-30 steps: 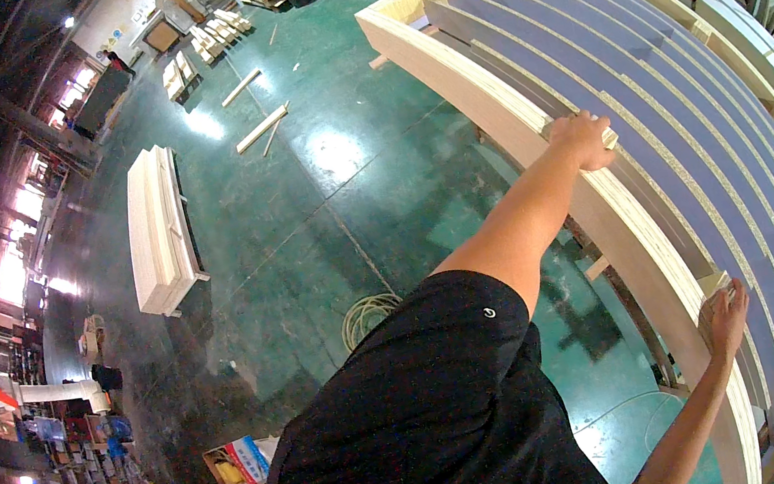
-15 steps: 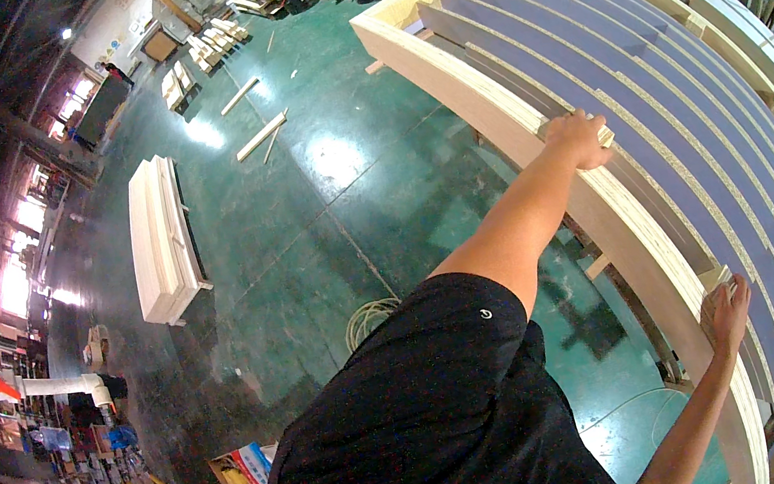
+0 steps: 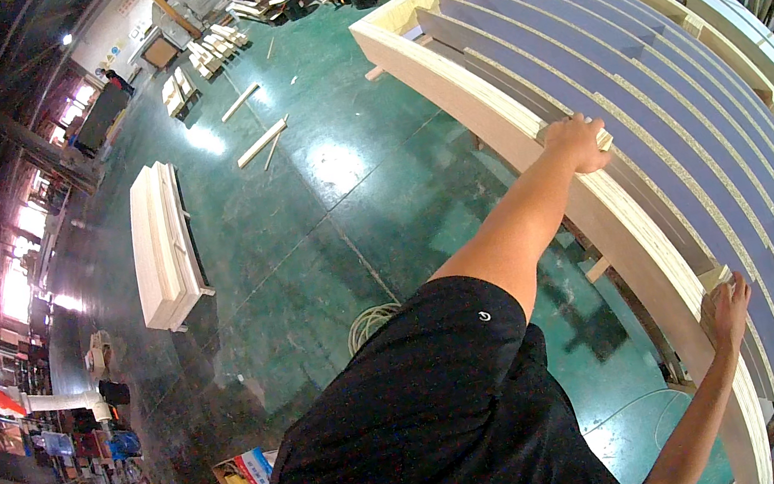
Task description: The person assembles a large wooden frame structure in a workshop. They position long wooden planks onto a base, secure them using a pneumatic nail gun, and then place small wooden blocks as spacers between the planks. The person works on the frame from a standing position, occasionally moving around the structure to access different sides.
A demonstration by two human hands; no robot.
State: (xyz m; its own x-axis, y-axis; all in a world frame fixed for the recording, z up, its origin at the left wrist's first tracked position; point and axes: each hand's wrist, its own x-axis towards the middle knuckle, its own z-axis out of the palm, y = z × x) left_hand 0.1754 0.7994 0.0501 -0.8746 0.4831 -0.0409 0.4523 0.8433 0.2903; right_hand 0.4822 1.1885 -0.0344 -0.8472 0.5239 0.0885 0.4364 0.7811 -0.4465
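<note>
A large curved wooden frame [image 3: 646,246] runs down the right side. Inside it stand several thin grey-purple boards [image 3: 637,126] on edge, in curved rows with pale, rough top edges. On the near rail, my left hand [image 3: 577,144] is closed round a small wood block [image 3: 605,139], which bridges the rail and the first board. Closer to me, my right hand [image 3: 730,309] grips a second small wood block [image 3: 714,277] at the same gap. Its fingertips reach over the block toward the board. The undersides of both blocks are hidden.
A stack of long pale boards [image 3: 163,247] sits on the green floor [image 3: 277,249] at left. Loose timber strips [image 3: 263,141] lie farther off. A coiled hose [image 3: 372,323] is beside my black sleeve. White pipe [image 3: 27,398] and cartons [image 3: 250,475] are at lower left.
The view has shifted very slightly. Both hands keep their places on the blocks, and the frame and boards stay as they were.
</note>
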